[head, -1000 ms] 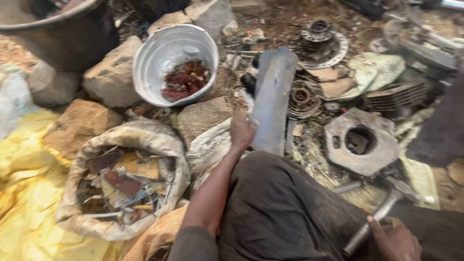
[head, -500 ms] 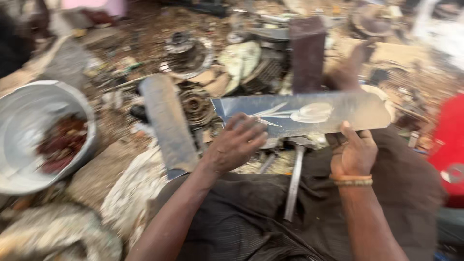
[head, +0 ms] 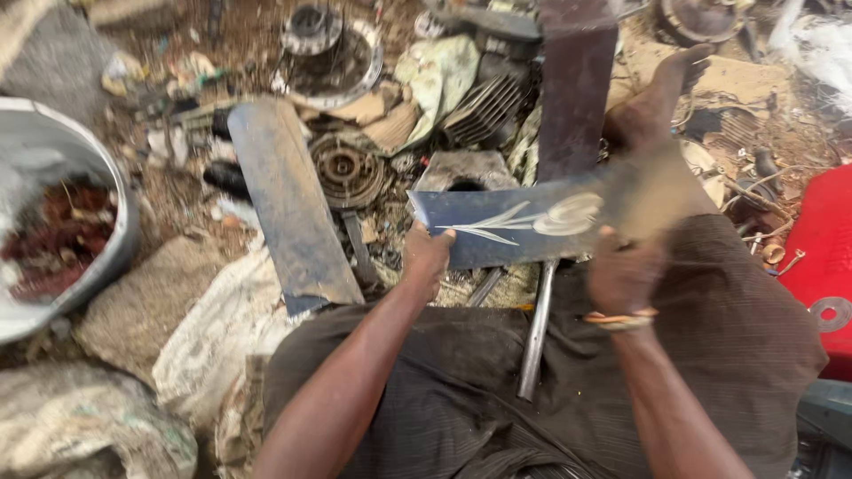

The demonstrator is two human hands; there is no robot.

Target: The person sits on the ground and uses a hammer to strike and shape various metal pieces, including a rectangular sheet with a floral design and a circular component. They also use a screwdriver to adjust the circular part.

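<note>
Both hands are gripping a flat blue metal sheet (head: 524, 229) with a pale leaf-like motif painted on it, holding it level just above the lap, over the scrap on the ground.

Left hand (head: 428, 257) is clamping the sheet's left end: thumb on top at the lower edge, fingers curled under. That is pinning one end so the sheet isn't swinging.

Right hand (head: 626, 270) is closing on the right end, but it's motion-blurred; I can't tell exactly how the fingers are wrapping, only that they're grasping the sheet. A bracelet (head: 619, 318) is sitting on that wrist.

A steel bar (head: 535, 328) is lying across the lap under the sheet, running out from beneath its lower edge towards the body. It's parked within reach, not held.

A bare foot (head: 655, 102) is stretching forward beside a dark upright plate (head: 577, 84), likely bracing for the seated posture.

A long grey plate (head: 288, 208) is leaning over a sack (head: 222, 328) to the left, well clear of the hands. A metal basin (head: 58, 231) holding reddish bits is sitting far left. Round machine parts (head: 330, 49) are littering the ground beyond.
</note>
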